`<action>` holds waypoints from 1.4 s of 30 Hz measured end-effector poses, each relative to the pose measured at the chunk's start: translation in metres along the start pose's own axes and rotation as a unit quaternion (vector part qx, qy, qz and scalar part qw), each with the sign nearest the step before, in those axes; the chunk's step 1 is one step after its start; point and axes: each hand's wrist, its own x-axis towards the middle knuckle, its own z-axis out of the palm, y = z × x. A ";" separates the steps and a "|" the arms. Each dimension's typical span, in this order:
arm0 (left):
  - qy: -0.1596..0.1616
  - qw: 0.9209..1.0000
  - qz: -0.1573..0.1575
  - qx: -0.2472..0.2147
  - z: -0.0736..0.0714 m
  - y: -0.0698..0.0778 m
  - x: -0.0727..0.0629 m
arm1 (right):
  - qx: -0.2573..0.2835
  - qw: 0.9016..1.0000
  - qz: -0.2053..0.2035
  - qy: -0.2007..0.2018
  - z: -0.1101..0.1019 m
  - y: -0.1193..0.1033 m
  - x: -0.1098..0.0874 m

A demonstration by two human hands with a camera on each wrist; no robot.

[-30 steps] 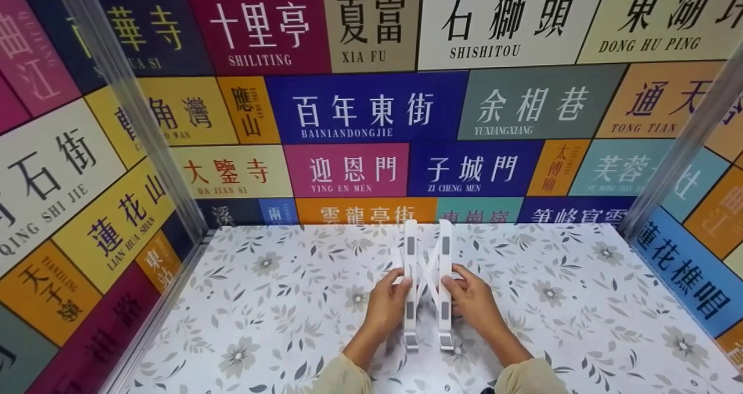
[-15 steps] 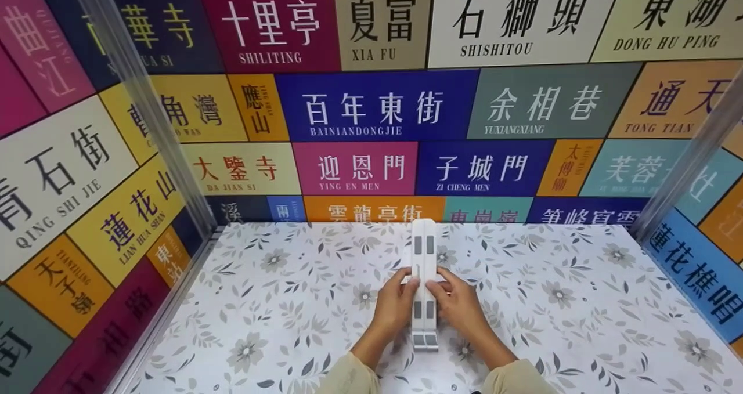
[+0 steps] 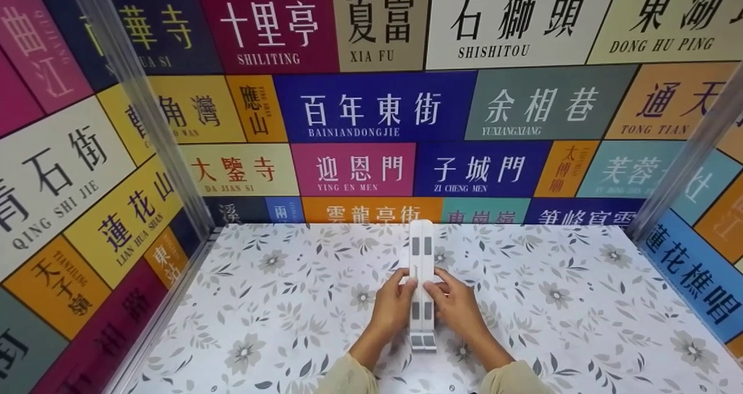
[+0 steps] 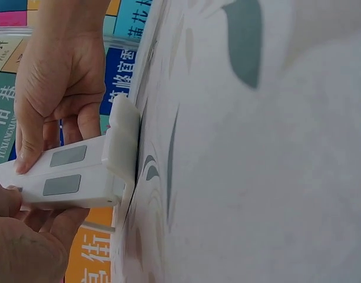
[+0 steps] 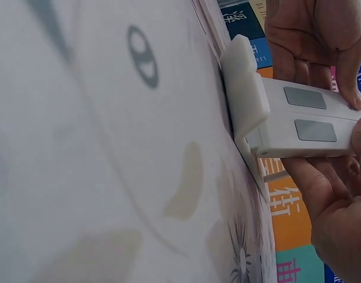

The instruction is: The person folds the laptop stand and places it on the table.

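A white folding laptop stand [image 3: 422, 289] with grey pads stands on the table in the head view, its two long rails side by side and touching. My left hand [image 3: 392, 306] grips the left rail, thumb on top and fingers around the outer side. On the opposite rail my right hand [image 3: 456, 307] holds on in the same way. Close up in the left wrist view, the stand's raised end lip [image 4: 122, 144] meets the tabletop. The right wrist view shows the grey pads [image 5: 315, 130] and a thin strut below; most of the underside is hidden.
A white tabletop [image 3: 278, 301] with a grey flower and leaf print spreads around the stand. Panels with coloured Chinese place-name signs [image 3: 371, 107] rise behind and at both sides. Clear corner posts [image 3: 148, 115] stand at the back left and right.
The stand's two rails were apart with crossed struts between them a second ago; both hands have pushed them together. Since half a second ago hardly anything has moved.
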 end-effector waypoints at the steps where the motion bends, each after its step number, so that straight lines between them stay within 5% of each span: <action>1: 0.000 1.000 0.001 -0.001 0.000 0.000 0.000 | 0.001 1.000 -0.005 0.002 0.000 0.000 0.000; 15: 0.004 1.000 0.001 -0.011 -0.001 -0.001 -0.001 | -0.004 0.998 -0.057 0.022 0.002 0.000 -0.002; 30: 0.003 1.000 0.001 -0.004 -0.002 0.000 -0.001 | -0.006 0.999 -0.029 0.034 0.005 -0.023 -0.010; 37: -0.029 0.997 -0.016 -0.072 -0.005 0.001 -0.001 | 0.026 0.999 0.020 -0.025 -0.004 -0.001 -0.001; 42: -0.046 0.989 -0.056 -0.130 -0.007 0.000 -0.006 | -0.026 0.999 0.023 -0.040 -0.015 -0.003 0.003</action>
